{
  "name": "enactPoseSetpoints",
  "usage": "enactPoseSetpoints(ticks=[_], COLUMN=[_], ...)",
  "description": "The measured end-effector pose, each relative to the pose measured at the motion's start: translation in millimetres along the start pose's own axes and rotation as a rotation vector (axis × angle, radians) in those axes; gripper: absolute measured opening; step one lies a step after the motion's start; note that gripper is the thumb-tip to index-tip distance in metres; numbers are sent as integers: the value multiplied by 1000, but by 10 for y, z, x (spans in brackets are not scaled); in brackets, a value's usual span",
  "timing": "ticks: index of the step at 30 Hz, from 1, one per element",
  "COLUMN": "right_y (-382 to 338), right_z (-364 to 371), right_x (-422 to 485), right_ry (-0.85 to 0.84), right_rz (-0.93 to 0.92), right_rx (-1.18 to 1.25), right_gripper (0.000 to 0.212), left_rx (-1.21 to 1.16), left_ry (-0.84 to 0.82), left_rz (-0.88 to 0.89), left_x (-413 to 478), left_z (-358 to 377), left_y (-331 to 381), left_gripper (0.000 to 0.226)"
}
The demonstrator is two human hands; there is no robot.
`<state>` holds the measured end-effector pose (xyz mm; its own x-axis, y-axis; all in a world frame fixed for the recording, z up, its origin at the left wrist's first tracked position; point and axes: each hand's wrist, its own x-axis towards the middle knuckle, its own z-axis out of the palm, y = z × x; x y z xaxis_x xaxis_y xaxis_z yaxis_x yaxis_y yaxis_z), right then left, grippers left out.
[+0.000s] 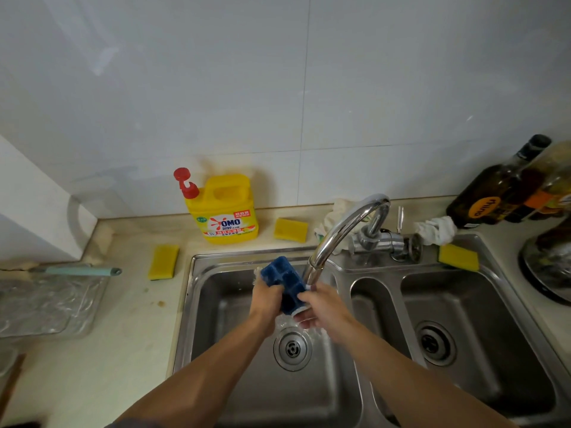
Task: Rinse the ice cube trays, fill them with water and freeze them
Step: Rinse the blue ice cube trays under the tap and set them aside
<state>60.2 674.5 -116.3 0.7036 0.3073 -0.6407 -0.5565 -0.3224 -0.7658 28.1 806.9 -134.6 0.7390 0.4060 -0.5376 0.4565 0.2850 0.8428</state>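
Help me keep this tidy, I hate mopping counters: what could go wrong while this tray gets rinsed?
1. The blue plastic ice cube tray is tilted steeply right under the curved chrome faucet, so water may spray past the steel sink's rim onto the beige counter.
2. The wet tray, gripped at its edges by the left hand and right hand, might slip and drop.

Legible lettering I can log: "OMO" in red on the label of the yellow detergent jug; the dark bottle's orange oval label defeats me.
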Motion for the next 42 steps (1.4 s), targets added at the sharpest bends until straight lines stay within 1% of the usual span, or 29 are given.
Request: enactPoseSetpoints(ticks=[3, 5, 7, 10, 15, 21, 25, 27, 30, 33, 36, 39, 42], right_y=[-10, -15, -3, 23, 70, 89, 94, 108, 131, 117, 51, 13, -8], right_z=[-35, 1, 45, 78, 55, 85, 35, 21, 43, 31, -46, -140, -203], right_x=[4, -22, -34, -62, -74, -107, -119, -120, -130, -128, -116, -100, -67], right_ry=[64, 61, 56, 43, 81, 80, 76, 65, 61, -3, -34, 15, 138], right_rz=[-20, -59, -99, -113, -123, -171, -151, -139, -152, -148, -50, -32, -99], right_rx=[-170, -291, -363, -373, -382, -473, -452, -451, -430, -284, -67, 43, -36], right_gripper=[22, 17, 10, 11, 16, 24, 22, 22, 26, 27, 24, 25, 33], left_rx=[176, 219, 245, 191, 121, 15, 50, 94, 149, 107, 80, 73, 77], left_ry=[-56, -68, -29, -17, -51, -34, -71, -102, -92, -78, -118, -212, -340], left_rz=[118, 120, 88, 24, -53, -67, -53, -48, -56, -67, -76, -88, -52], left_x=[10, -2, -5, -19, -49, -60, -69, -71, -44, -41, -24, -45, -116], left_z=[-3, 44, 94, 111, 120, 135, 129, 120, 115, 114, 85, 49, 35], left_y=[31, 29, 24, 21, 17, -36, -95, -103, -91, -86, -63, 4, 54], left_gripper=[38, 33, 26, 23, 35, 24, 22, 26, 28, 28, 27, 29, 49])
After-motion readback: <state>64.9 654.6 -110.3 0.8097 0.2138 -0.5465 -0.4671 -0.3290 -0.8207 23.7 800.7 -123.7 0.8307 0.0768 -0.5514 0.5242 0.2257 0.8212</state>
